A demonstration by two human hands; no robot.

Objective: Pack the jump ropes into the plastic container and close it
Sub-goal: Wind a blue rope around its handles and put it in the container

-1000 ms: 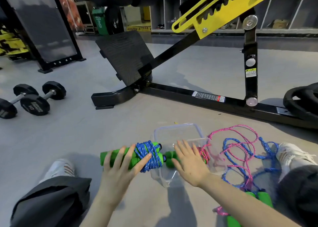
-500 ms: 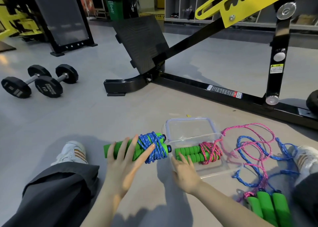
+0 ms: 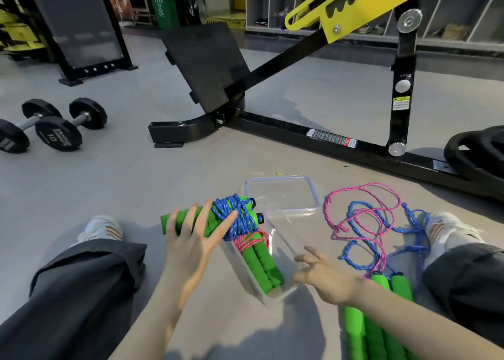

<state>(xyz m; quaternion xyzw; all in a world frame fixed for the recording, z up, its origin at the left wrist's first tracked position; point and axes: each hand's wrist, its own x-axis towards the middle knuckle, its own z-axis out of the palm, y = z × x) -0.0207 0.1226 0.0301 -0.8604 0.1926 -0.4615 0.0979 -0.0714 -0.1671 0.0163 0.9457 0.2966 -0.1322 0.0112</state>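
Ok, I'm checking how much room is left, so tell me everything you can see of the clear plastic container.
The clear plastic container is a transparent rectangular tub, lid off, on the grey floor. A pink-roped bundle with green foam handles lies along its left side; the rest looks free. The right hand seems to touch its near rim. The blue-roped bundle in the left hand overlaps its far corner.

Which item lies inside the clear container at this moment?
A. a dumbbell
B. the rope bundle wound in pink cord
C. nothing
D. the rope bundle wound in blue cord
B: the pink-wound rope lies in the container, green handles along the bottom, while the left hand holds the blue-wound rope at the container's far corner.
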